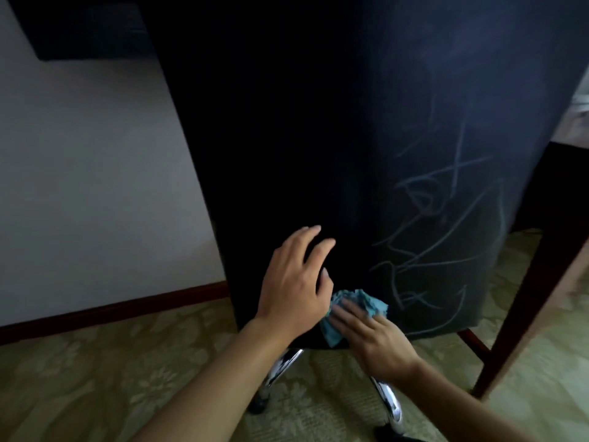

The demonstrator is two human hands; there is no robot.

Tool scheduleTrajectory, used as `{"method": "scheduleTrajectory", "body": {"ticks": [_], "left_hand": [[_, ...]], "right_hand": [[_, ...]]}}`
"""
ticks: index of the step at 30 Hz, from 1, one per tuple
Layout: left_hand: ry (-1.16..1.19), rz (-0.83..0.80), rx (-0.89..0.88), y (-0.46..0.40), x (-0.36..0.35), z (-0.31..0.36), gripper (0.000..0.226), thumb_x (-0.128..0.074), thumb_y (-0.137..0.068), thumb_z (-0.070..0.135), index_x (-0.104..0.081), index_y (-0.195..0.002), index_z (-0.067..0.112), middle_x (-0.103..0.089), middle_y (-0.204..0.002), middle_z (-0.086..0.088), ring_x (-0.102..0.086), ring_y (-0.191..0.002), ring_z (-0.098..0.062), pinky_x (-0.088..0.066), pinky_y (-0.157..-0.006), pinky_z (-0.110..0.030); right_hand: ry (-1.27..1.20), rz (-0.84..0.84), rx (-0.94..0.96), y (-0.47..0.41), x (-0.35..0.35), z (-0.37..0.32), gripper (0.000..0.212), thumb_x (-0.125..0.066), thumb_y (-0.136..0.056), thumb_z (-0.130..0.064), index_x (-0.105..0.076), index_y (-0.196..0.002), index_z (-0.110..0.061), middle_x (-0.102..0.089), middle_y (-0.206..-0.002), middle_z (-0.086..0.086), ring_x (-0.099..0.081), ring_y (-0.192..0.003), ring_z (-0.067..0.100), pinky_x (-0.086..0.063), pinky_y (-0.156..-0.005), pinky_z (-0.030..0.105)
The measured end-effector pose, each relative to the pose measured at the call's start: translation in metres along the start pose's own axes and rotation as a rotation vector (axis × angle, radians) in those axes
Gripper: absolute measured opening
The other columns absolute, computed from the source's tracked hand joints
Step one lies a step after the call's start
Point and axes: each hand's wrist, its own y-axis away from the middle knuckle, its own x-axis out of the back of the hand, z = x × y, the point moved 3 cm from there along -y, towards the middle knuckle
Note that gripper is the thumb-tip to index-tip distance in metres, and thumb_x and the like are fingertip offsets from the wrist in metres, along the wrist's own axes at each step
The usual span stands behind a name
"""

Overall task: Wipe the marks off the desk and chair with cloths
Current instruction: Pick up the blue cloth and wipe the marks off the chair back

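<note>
Head view: patterned carpet (105, 362) and pale wall (79, 161) are framing a dark chair back (318, 138), a wooden desk leg (526, 282) standing at right. Chalky marks (446, 224) are covering the chair's lower right. Right hand (379, 338) is pressing a blue cloth (360, 306) flat against the chair's bottom edge, fingers nearly straight. Left hand (294, 282) is bracing the back, fingers spread, holding nothing. Cloth is looking light, soft, bunchy (best pinned under a flat palm); the chair on chrome legs (387, 400) is probably rolling unless steadied.
</note>
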Motion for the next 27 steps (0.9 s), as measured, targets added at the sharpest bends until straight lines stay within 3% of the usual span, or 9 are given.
{"method": "scheduleTrajectory", "body": {"ticks": [3,8,10,13,18,20,23,27], "left_hand": [[-0.048,-0.046,-0.023,-0.004,-0.002,0.001,0.043,-0.058,-0.088,0.018,-0.059,-0.131,0.014,-0.05,-0.142,-0.01,-0.044,-0.136,-0.026,-0.043,-0.106,-0.041],[-0.041,0.062,-0.122,-0.024,0.002,0.02,0.049,-0.061,-0.082,0.01,-0.058,-0.131,0.011,-0.052,-0.14,-0.015,-0.045,-0.135,-0.03,-0.04,-0.108,-0.043],[-0.048,0.109,-0.118,-0.039,0.003,0.027,0.054,-0.061,-0.081,0.01,-0.053,-0.135,0.011,-0.051,-0.141,-0.015,-0.043,-0.137,-0.031,-0.037,-0.11,-0.046],[-0.054,0.07,-0.124,-0.048,-0.005,0.035,0.06,-0.062,-0.079,0.009,-0.051,-0.138,0.011,-0.048,-0.144,-0.016,-0.037,-0.142,-0.031,-0.032,-0.115,-0.049],[-0.187,-0.128,-0.238,-0.029,-0.03,0.031,0.065,-0.061,-0.08,0.015,-0.045,-0.143,0.014,-0.021,-0.161,-0.017,-0.01,-0.152,-0.033,-0.019,-0.119,-0.058],[-0.19,-0.139,-0.265,-0.03,-0.031,0.025,0.066,-0.061,-0.079,0.012,-0.046,-0.143,0.012,-0.018,-0.162,-0.017,-0.008,-0.152,-0.033,-0.017,-0.12,-0.058],[-0.162,-0.107,-0.27,-0.031,-0.031,0.021,0.066,-0.063,-0.075,0.008,-0.05,-0.14,0.009,-0.022,-0.161,-0.017,-0.011,-0.152,-0.034,-0.017,-0.12,-0.058],[-0.188,-0.054,-0.267,-0.032,-0.033,0.025,0.066,-0.064,-0.072,0.01,-0.053,-0.137,0.01,-0.03,-0.158,-0.018,-0.017,-0.15,-0.034,-0.025,-0.116,-0.06]], "right_hand": [[0.025,0.1,-0.047,-0.02,0.025,0.028,0.059,-0.053,-0.086,-0.026,-0.044,-0.143,-0.016,-0.04,-0.151,0.004,-0.031,-0.144,0.025,-0.017,-0.12,0.046],[0.074,0.472,-0.181,-0.094,0.117,0.094,0.053,-0.046,-0.093,-0.022,-0.042,-0.145,-0.014,-0.032,-0.155,0.008,-0.018,-0.148,0.029,-0.015,-0.119,0.052],[0.059,0.568,-0.225,-0.103,0.124,0.1,0.052,-0.044,-0.094,-0.019,-0.041,-0.146,-0.011,-0.03,-0.156,0.009,-0.019,-0.148,0.031,-0.015,-0.119,0.052],[0.011,0.548,-0.227,-0.074,0.083,0.076,0.049,-0.048,-0.093,-0.016,-0.046,-0.14,-0.005,-0.037,-0.15,0.015,-0.025,-0.145,0.034,-0.017,-0.119,0.05],[-0.068,0.174,-0.256,0.019,-0.015,0.016,0.046,-0.035,-0.098,-0.024,-0.042,-0.143,-0.014,-0.04,-0.148,0.005,-0.044,-0.135,0.034,-0.005,-0.123,0.041],[-0.044,0.157,-0.27,0.024,-0.019,0.016,0.052,-0.043,-0.095,-0.025,-0.038,-0.145,-0.018,-0.038,-0.15,0.003,-0.041,-0.138,0.032,-0.005,-0.123,0.044],[-0.079,0.318,-0.316,-0.004,0.016,0.045,0.058,-0.052,-0.09,-0.023,-0.038,-0.146,-0.016,-0.034,-0.153,0.006,-0.027,-0.145,0.03,-0.015,-0.12,0.05],[-0.13,0.632,-0.507,-0.046,0.067,0.099,0.054,-0.044,-0.097,-0.02,-0.034,-0.149,-0.016,-0.025,-0.158,0.006,-0.019,-0.148,0.033,-0.017,-0.119,0.055]]}}
